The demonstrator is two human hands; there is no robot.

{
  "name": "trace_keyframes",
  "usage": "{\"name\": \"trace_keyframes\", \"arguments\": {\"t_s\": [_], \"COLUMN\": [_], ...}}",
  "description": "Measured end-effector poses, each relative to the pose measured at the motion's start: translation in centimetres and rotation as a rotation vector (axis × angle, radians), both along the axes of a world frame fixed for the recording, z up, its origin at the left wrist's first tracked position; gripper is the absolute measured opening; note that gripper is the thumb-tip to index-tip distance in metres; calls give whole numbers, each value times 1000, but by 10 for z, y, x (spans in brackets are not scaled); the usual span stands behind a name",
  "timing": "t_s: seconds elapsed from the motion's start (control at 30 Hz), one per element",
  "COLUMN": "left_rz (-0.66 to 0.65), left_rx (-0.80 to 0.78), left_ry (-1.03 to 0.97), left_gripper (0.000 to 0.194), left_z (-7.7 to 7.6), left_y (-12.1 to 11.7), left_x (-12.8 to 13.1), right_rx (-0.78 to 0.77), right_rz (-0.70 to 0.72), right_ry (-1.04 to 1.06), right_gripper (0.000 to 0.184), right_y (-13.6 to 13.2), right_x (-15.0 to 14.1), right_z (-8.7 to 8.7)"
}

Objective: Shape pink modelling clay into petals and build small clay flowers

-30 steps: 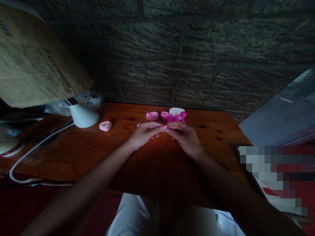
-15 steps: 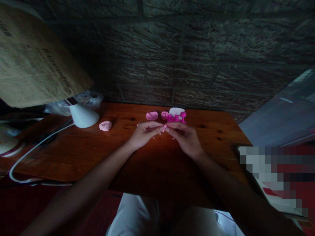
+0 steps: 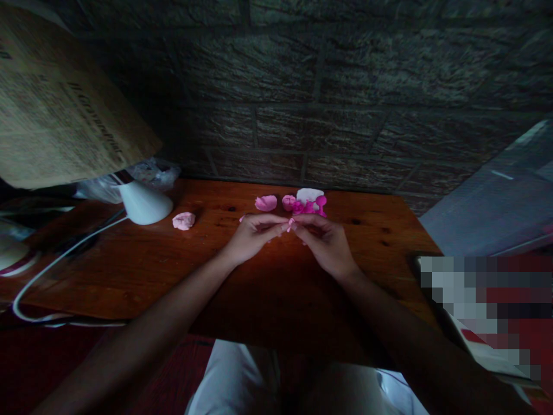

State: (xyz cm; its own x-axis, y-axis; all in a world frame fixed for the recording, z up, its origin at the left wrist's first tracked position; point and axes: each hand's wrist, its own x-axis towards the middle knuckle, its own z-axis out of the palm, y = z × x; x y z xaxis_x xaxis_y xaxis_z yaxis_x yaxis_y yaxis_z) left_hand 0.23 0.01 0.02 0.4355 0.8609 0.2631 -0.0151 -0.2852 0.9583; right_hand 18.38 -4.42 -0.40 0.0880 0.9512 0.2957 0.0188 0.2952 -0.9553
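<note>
Between the fingertips of both hands is a small piece of pink modelling clay (image 3: pixel 291 223), pinched from each side above the table. My left hand (image 3: pixel 258 235) is closed on its left side, thumb against fingers. From the right, my right hand (image 3: pixel 325 239) pinches the same piece. Just beyond the hands lie a flattened pink clay lump (image 3: pixel 265 202), a smaller pink lump (image 3: pixel 288 202), bright magenta pieces (image 3: pixel 309 207) that look like moulds or cutters, and a white lump (image 3: pixel 310 194). A pale pink crumpled lump (image 3: pixel 184 221) sits apart to the left.
A lamp with a white base (image 3: pixel 146 203) and a printed paper shade (image 3: pixel 73 109) stands at the left, its white cord (image 3: pixel 64 256) looping over the table (image 3: pixel 207 288). Clear plastic wrapping (image 3: pixel 153 173) lies behind it. A dark stone-block wall (image 3: pixel 285 86) rises at the back.
The pink clay piece has turned slightly between the fingertips. Both hands keep nearly the same place, and the view has shifted a little.
</note>
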Motion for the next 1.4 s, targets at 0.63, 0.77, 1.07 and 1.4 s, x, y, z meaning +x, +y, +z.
{"name": "trace_keyframes", "arguments": {"t_s": [0.63, 0.77, 1.07, 1.4], "left_rz": [33, 26, 21, 1], "left_rx": [0, -1, 8, -15], "left_ry": [-8, -12, -3, -10], "left_gripper": [34, 31, 30, 26], "left_z": [1, 0, 0, 2], "left_y": [-2, -1, -2, -3], "left_x": [1, 0, 0, 2], "right_rx": [-28, -12, 25, 19], "right_rz": [27, 22, 30, 26], "right_ry": [15, -5, -38, -48], "right_gripper": [26, 23, 22, 21], "right_y": [-1, -2, -2, -3], "right_x": [-1, -1, -2, -2], "right_z": [4, 2, 1, 2]}}
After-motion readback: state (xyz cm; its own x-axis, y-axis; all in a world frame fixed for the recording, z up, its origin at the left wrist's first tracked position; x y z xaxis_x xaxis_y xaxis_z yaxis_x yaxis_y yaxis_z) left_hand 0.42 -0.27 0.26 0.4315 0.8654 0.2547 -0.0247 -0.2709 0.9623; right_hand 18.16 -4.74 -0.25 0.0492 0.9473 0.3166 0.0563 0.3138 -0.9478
